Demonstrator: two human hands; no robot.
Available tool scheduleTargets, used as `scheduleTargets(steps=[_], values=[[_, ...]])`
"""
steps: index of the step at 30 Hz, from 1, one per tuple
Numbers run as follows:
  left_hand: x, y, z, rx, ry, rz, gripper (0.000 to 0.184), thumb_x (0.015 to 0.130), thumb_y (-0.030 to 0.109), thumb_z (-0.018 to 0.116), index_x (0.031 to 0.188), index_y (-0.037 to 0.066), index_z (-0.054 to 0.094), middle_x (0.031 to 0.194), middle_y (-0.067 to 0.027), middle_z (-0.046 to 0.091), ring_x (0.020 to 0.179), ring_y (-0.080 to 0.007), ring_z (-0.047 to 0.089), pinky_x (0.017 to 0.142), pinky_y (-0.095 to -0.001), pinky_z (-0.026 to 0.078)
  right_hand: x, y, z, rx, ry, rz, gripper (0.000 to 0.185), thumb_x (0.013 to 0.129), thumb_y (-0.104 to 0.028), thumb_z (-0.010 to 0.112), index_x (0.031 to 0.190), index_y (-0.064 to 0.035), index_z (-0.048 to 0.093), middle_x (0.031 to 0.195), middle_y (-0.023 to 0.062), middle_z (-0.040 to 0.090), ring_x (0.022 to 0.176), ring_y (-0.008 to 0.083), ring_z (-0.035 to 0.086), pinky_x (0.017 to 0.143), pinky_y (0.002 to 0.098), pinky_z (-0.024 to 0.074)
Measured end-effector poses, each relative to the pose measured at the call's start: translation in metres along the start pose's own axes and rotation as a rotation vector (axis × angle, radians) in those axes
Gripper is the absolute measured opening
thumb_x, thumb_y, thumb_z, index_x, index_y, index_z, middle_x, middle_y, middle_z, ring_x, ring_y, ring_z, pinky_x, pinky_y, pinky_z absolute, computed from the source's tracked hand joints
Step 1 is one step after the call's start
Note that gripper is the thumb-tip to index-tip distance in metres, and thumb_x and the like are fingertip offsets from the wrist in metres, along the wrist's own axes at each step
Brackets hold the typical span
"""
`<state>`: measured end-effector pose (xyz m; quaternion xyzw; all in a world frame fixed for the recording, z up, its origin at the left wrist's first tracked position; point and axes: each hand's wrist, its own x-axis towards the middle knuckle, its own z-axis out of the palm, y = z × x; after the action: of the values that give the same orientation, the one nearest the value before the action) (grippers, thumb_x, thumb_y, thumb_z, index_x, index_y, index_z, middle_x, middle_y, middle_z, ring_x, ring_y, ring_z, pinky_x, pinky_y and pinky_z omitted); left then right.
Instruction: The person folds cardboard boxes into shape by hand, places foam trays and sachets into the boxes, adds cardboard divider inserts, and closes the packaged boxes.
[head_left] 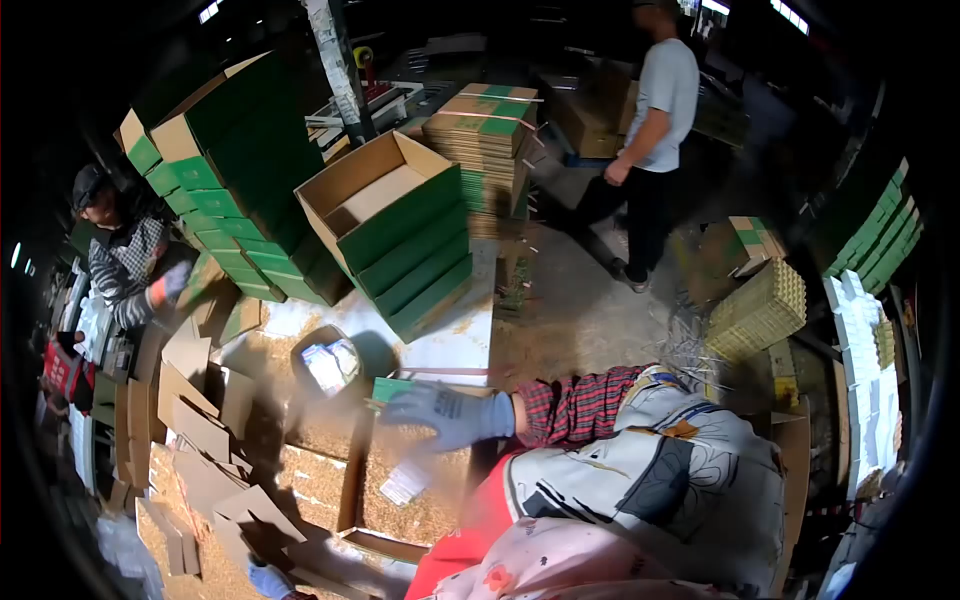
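Observation:
My right hand (pixel 440 412), in a pale blue-grey glove below a red plaid sleeve, is over an open carton (pixel 352 490) with loose brown filling. Its blurred fingers are apart with nothing visible between them. A white printed slip (pixel 403 482) lies on the filling just below it. At the bottom edge is my left hand (pixel 270 580), in a blue glove, beside folded cardboard dividers (pixel 255 520); its fingers are mostly hidden and its grip is unclear. A round container (pixel 305 355) with white and blue packets stands beyond the carton.
Nested green cartons (pixel 410 260) stand on the white table (pixel 470 320), with taller stacks (pixel 230 190) behind left. A co-worker (pixel 120 250) is at the far left; another person (pixel 660 140) is on the floor beyond. Yellowish trays (pixel 760 310) are stacked at right.

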<state>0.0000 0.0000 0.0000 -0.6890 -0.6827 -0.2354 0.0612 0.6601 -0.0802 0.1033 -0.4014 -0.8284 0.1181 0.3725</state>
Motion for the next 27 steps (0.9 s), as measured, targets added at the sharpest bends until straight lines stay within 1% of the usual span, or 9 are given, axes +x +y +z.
scheduleTargets(steps=[2,4,7,13,15,20,22,24,27], values=[[0.033,0.012,-0.015,0.087,0.035,-0.099,0.037,0.084,0.009,0.054,0.121,0.006,0.059,0.114,-0.0148,0.064,0.098,-0.0316,0.062,0.086,-0.0367,0.049,0.03,0.004,-0.013,0.142,0.156,-0.031,0.048,0.08,-0.034,0.069,0.117,-0.006,0.056,0.113,0.0148,0.057,0.103,0.0327,0.055,0.092,0.044,0.0427],[-0.04,0.213,-0.081,-0.411,-0.054,-0.317,0.046,0.076,-0.003,0.058,0.122,-0.003,0.057,0.114,-0.0194,0.064,0.099,-0.0319,0.063,0.084,-0.0368,0.052,0.002,-0.013,-0.056,0.115,0.049,0.119,0.052,0.081,-0.027,0.072,0.124,-0.0038,0.053,0.117,0.0156,0.058,0.111,0.0292,0.054,0.096,0.0406,0.0421],[-0.039,0.317,-0.146,-0.098,0.164,0.433,0.026,0.075,0.001,0.061,0.1,0.001,0.066,0.103,-0.0132,0.066,0.096,-0.0286,0.063,0.082,-0.0361,0.051,0.034,-0.025,-0.055,0.36,0.317,0.203,0.046,0.084,-0.01,0.068,0.126,-0.0018,0.052,0.12,0.0122,0.058,0.108,0.0206,0.057,0.093,0.0331,0.046],[-0.127,0.396,-0.076,-0.184,-0.469,0.869,0.023,0.075,0.015,0.058,0.096,0.014,0.066,0.097,-0.0063,0.062,0.093,-0.0244,0.06,0.083,-0.0372,0.047,0.038,-0.052,-0.04,0.145,-0.022,-0.138,0.043,0.08,-0.015,0.069,0.119,-0.0025,0.057,0.119,0.0181,0.056,0.099,0.031,0.059,0.088,0.0406,0.0466],[-0.133,0.402,-0.059,0.218,-0.94,0.812,0.012,0.081,0.02,0.054,0.086,0.016,0.064,0.092,-0.0059,0.059,0.085,-0.0247,0.057,0.077,-0.036,0.046,0.017,-0.047,-0.013,-0.089,-0.427,-0.272,0.041,0.081,-0.028,0.063,0.113,-0.0023,0.06,0.118,0.0197,0.057,0.094,0.0329,0.059,0.084,0.0438,0.0462],[-0.14,0.406,-0.05,0.196,-0.902,0.757,0.02,0.078,0.026,0.058,0.093,0.014,0.062,0.097,-0.0079,0.059,0.093,-0.0254,0.056,0.084,-0.0395,0.045,-0.012,-0.034,0.023,-0.418,-0.896,-0.077,0.038,0.084,-0.043,0.052,0.087,-0.0082,0.069,0.087,0.0153,0.067,0.083,0.0317,0.063,0.078,0.0448,0.0456],[-0.125,0.435,-0.073,0.093,-1.129,0.599,0.049,0.069,0.034,0.069,0.113,0.014,0.06,0.115,-0.0082,0.056,0.108,-0.0287,0.05,0.092,-0.0421,0.043,-0.021,-0.019,0.028,-0.338,-0.821,-0.142,0.042,0.081,-0.05,0.055,0.075,-0.0096,0.067,0.074,0.0117,0.065,0.076,0.0279,0.063,0.071,0.0463,0.0442],[-0.137,0.44,-0.056,-0.061,-0.518,0.452,0.066,0.066,0.033,0.075,0.125,0.012,0.052,0.126,-0.0161,0.048,0.119,-0.0375,0.043,0.099,-0.0438,0.041,-0.025,-0.007,0.03,-0.286,-0.19,-0.422,0.036,0.073,-0.041,0.071,0.08,-0.006,0.064,0.065,0.0095,0.062,0.064,0.0292,0.061,0.056,0.0416,0.0431],[-0.133,0.452,-0.038,0.058,-0.754,0.264,0.062,0.071,0.033,0.074,0.124,0.01,0.052,0.127,-0.017,0.049,0.119,-0.0385,0.045,0.096,-0.0457,0.043,0.027,-0.031,0.006,0.214,-0.202,0.003,0.031,0.082,-0.025,0.069,0.101,-0.0008,0.065,0.083,0.011,0.065,0.074,0.0242,0.062,0.073,0.0374,0.048]])
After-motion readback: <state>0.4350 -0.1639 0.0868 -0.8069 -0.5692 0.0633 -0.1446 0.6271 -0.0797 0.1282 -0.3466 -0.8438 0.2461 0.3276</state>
